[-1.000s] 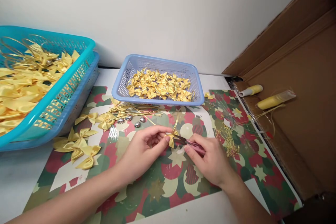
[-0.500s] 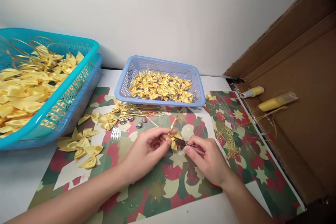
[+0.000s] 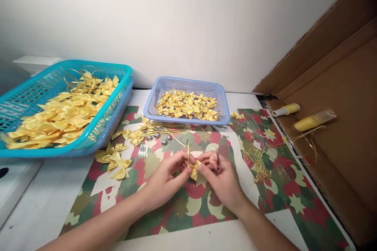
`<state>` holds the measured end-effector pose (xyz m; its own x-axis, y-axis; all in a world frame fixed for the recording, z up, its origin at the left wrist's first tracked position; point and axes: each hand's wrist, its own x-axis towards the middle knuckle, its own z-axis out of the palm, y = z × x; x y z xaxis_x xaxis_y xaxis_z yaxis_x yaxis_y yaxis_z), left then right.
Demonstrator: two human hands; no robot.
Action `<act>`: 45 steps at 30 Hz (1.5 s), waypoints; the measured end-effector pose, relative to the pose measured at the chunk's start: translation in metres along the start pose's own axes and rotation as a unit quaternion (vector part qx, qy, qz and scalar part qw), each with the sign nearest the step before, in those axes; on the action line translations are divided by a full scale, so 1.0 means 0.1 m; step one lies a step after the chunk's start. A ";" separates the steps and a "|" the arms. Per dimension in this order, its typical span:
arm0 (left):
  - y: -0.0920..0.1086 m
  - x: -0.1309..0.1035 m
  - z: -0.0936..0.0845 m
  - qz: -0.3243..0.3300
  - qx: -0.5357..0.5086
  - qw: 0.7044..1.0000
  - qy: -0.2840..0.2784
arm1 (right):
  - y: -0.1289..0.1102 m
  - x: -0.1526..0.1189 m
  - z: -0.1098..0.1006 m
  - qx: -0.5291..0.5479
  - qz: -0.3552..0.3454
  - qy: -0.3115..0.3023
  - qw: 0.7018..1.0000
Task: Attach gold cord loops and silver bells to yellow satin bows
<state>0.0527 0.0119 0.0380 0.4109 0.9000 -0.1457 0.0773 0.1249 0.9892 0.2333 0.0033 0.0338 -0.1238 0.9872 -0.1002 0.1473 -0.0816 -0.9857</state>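
Observation:
In front of me my left hand (image 3: 166, 176) is closed, pinching a yellow satin bow (image 3: 194, 173) between thumb and fingers. A gold cord loop (image 3: 188, 147) stands up from the bow. My right hand (image 3: 225, 184) is closed too, its thumb and fingertips on the bow's right side. Small purple-handled scissors (image 3: 218, 164) are tucked in its curled fingers, mostly hidden. Beyond my left hand lie gold cord lengths (image 3: 167, 128), several silver bells (image 3: 164, 142) and loose yellow bows (image 3: 119, 160).
A blue basket (image 3: 188, 120) of bows with gold cord stands at the back. At left, a turquoise basket (image 3: 59, 152) of bows sits stacked on a blue one. Gold cord scraps (image 3: 260, 164) lie at right, near two yellow-wound tubes (image 3: 315, 119) by the cardboard (image 3: 332, 86).
The scissors' blades no longer point at the bow; the scissors are now tucked into my right hand, whose fingertips have come onto the bow. The view has shifted left.

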 end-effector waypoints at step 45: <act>-0.30 0.04 -0.12 0.194 0.161 0.958 0.138 | 0.27 0.19 0.32 0.017 -0.134 0.145 0.980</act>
<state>0.0410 0.0171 0.0075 0.2129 0.9344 0.2854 0.2614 -0.3360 0.9049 0.2036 0.0159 0.0009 0.1317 0.9709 0.2000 0.1147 0.1855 -0.9759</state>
